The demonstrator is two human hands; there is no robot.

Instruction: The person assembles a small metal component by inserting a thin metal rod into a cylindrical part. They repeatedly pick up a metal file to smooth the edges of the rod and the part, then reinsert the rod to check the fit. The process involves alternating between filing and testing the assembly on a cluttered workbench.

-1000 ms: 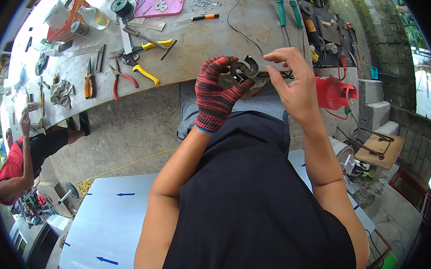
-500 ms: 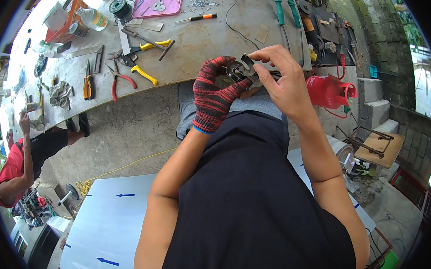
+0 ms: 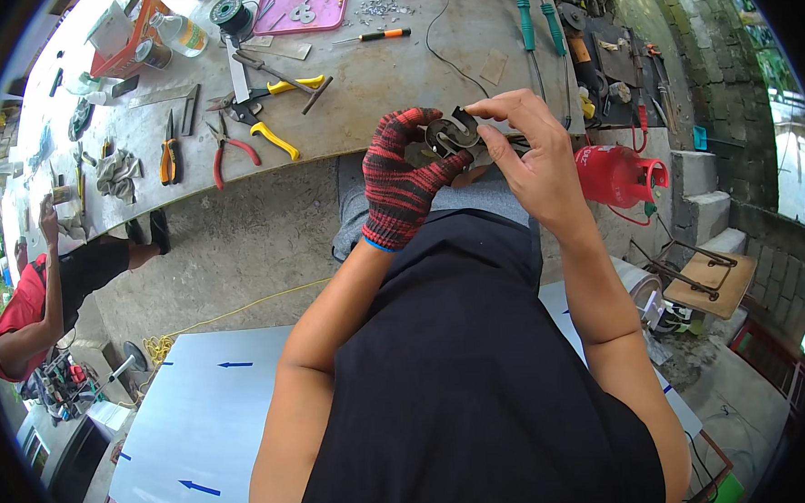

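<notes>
In front of my chest, at the bench's front edge, is a small round metal piece [image 3: 442, 143] with a curved, S-like shape inside and a dark upright strip [image 3: 462, 119] along its edge. My left hand [image 3: 393, 184], in a red-and-black knitted glove, closes its thumb and fingers around the piece's left side. My bare right hand [image 3: 539, 153] is on the other side, thumb and forefinger pinching the piece near the strip. The fingers partly cover the piece, and I cannot tell exactly what it is.
On the metal bench [image 3: 367, 89] lie red-handled pliers [image 3: 241, 149], orange-handled pliers [image 3: 170, 159], yellow-handled snips [image 3: 274, 140], a screwdriver [image 3: 384, 35] and a pink tray [image 3: 317, 19]. A red gas cylinder [image 3: 612, 175] stands right. A co-worker in red [image 3: 24, 317] is at far left.
The view has shifted slightly, so the bench sits a little lower and further right. Both hands keep their hold, and the metal piece appears turned slightly.
</notes>
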